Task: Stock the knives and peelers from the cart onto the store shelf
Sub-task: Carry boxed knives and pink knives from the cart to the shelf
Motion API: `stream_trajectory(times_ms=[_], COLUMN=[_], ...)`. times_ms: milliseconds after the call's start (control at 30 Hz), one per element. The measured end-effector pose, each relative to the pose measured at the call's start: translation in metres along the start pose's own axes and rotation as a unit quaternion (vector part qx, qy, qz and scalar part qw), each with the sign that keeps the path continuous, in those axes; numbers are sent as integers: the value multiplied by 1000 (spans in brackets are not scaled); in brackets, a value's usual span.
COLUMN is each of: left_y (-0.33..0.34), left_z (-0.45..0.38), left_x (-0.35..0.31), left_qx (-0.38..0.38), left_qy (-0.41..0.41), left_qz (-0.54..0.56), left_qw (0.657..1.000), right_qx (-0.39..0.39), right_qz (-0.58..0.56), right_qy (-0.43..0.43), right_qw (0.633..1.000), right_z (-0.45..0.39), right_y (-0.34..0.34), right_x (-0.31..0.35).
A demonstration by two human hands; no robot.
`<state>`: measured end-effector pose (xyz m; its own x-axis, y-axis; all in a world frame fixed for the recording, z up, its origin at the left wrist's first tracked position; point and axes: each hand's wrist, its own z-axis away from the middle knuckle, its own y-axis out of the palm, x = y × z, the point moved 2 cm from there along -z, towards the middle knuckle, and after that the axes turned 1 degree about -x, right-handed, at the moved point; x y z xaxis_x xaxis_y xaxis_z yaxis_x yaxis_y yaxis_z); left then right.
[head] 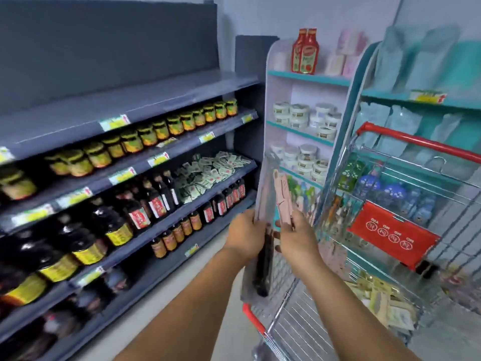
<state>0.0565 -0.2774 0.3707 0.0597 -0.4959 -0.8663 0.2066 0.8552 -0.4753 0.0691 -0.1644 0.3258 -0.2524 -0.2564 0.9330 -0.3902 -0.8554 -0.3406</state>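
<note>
Your left hand (pixel 244 234) and right hand (pixel 299 234) meet in the middle near you, side by side on the packaged knives (pixel 270 204), which stand upright between them. The cart (pixel 390 230) sits just to their right, with packets (pixel 385 300) lying in its basket. To your left runs the long shelf unit (pixel 145 100), with jars (pixel 145 138) above bottles (pixel 145 204). Beyond the knives, farther off, stands a narrow rack (pixel 307 79) with tubs (pixel 304 117) on its middle shelves.

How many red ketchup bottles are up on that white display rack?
2: both red ketchup bottles stand side by side, touching, on the top tier of the white display rack, at its left end. Others may be hidden behind.
</note>
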Motion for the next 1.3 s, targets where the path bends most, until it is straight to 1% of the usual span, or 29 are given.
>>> stream_trajectory(times_ms=[100,200,333,433,633,767,867,1000,1167,1300], left_y=[-63,-132,-227,-301,-437,-513,-563,-619,-693,-754], left_z=[7,16,33,50,94,120,136,152,161,166], left_x=[1,13,41,68,120,153,180,215,252,273], left_qx=[-82,-169,-240,-289,-367,-411,-441,-479,-538,-577], left_qy=[8,-1,-19,-16,-27,-22,-30,-66,-122,-158], left_qz=[-23,-47,-58,-60,-65,-83,-86,-72,-88,-89], left_qw=[996,984,969,955,927,908,893,872,830,796], right_qx=[33,70,131,171,234,264,288,327,383,427], right_qz=[16,31,73,58,42,23,32,41,43,18], right_qy=[-48,-94,-143,-175,-226,-256,-283,-303,-328,-347], right_qw=[998,993,978,968,945,930,914,894,862,835], right_z=[13,30,61,90,158,204,233,262,292,312], right_y=[47,99,173,239,364,433,478,540,626,690], right_x=[47,92,146,184,248,288,314,338,370,401])
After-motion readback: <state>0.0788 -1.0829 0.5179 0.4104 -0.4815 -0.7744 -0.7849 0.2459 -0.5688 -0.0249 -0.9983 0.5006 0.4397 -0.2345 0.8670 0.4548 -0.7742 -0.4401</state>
